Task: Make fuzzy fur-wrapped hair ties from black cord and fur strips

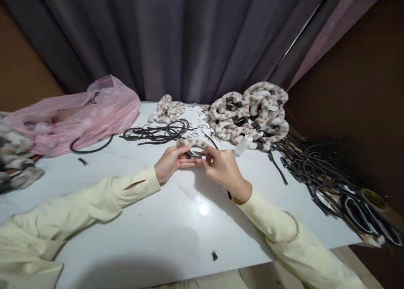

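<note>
My left hand (172, 163) is closed on a plush-covered ring (193, 143), white with brown spots. A dark ribbed end piece (188, 154) of the ring shows at its fingertips. In my right hand (224, 167) is a pair of small scissors (198, 154), their dark, pointed blades directed left at the end piece. Both hands are close together above the white table (151, 226). My right fingers partly hide the scissors' handles, and whether the blades touch the ring cannot be told.
Several plush rings (265, 108) are piled at the back right, with a small white bottle (243, 145) before them. Black cords (309, 167) heap along the right edge; more cords (158, 132) lie behind my hands. A pink plastic bag (94, 112) stands left. A dark scrap (214, 255) lies near the front edge.
</note>
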The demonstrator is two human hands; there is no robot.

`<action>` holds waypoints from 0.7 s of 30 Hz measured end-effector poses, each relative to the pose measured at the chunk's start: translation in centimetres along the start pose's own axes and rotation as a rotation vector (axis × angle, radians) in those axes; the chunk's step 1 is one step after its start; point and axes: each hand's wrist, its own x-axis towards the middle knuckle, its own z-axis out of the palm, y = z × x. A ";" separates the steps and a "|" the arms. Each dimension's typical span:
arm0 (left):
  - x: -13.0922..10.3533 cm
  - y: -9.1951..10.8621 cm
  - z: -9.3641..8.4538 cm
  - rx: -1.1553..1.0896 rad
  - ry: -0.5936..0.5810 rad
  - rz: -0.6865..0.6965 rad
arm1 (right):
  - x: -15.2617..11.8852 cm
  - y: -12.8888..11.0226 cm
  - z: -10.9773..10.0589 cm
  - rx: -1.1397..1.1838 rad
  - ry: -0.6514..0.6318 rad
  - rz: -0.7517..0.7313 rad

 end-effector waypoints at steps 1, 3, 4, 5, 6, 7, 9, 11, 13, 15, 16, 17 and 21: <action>-0.1 -0.1 0.0 0.009 0.004 0.022 | 0.0 -0.1 0.2 0.002 0.011 0.005; -0.3 -0.3 0.1 0.016 0.009 0.054 | -0.1 -0.1 0.4 0.003 0.023 0.018; -0.3 -0.3 0.1 0.014 0.006 0.061 | -0.1 -0.2 0.5 0.002 0.027 0.025; -0.4 -0.3 0.1 0.010 0.001 0.061 | -0.1 -0.2 0.6 0.003 0.029 0.030; -0.4 -0.2 0.2 0.006 -0.005 0.056 | -0.1 -0.2 0.6 0.005 0.030 0.033; -0.3 -0.1 0.2 0.000 -0.013 0.045 | -0.1 -0.2 0.5 0.008 0.028 0.032; -0.2 0.0 0.2 -0.018 -0.025 0.015 | 0.0 -0.2 0.2 0.004 0.021 0.034; -0.1 0.1 0.2 -0.050 -0.034 -0.018 | 0.0 -0.2 -0.2 -0.007 0.006 0.042; 0.0 0.2 0.1 -0.075 -0.033 -0.056 | 0.0 -0.1 -0.5 -0.012 -0.018 0.056; 0.1 0.2 0.1 -0.079 -0.023 -0.081 | 0.0 0.0 -0.9 -0.022 -0.043 0.067; 0.1 0.3 0.0 -0.074 -0.018 -0.086 | 0.0 0.0 -1.1 -0.030 -0.054 0.072; 0.2 0.3 0.0 -0.063 -0.018 -0.091 | -0.2 0.0 -1.3 -0.040 -0.061 0.074; 0.4 0.8 -0.7 0.023 -0.096 -0.087 | -1.4 -0.4 -3.0 -0.060 -0.078 0.062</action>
